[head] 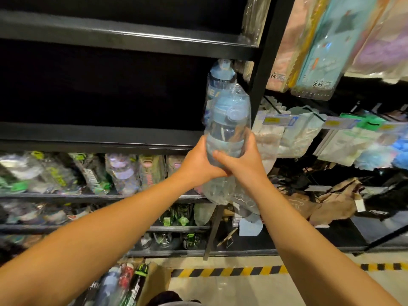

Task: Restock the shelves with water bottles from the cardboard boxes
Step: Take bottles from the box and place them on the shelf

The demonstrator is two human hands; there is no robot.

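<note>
A clear water bottle (228, 127) with a light blue lid, wrapped in a plastic bag, is held up in front of the black shelf (99, 134). My left hand (198, 161) grips its lower left side and my right hand (242, 161) grips its lower right side, thumbs across the front. The bag's loose end hangs below my hands. A second blue-lidded bottle (220, 80) stands upright on that shelf at its right end, just behind the held one. A cardboard box (152, 281) with several wrapped bottles sits on the floor at the bottom.
The shelf's dark left span holds nothing visible. Lower shelves (88, 196) carry several bagged bottles. A black upright post (262, 69) bounds the shelf on the right. Beyond it hang packaged goods (309, 47) and bags. Yellow-black tape (231, 271) marks the floor.
</note>
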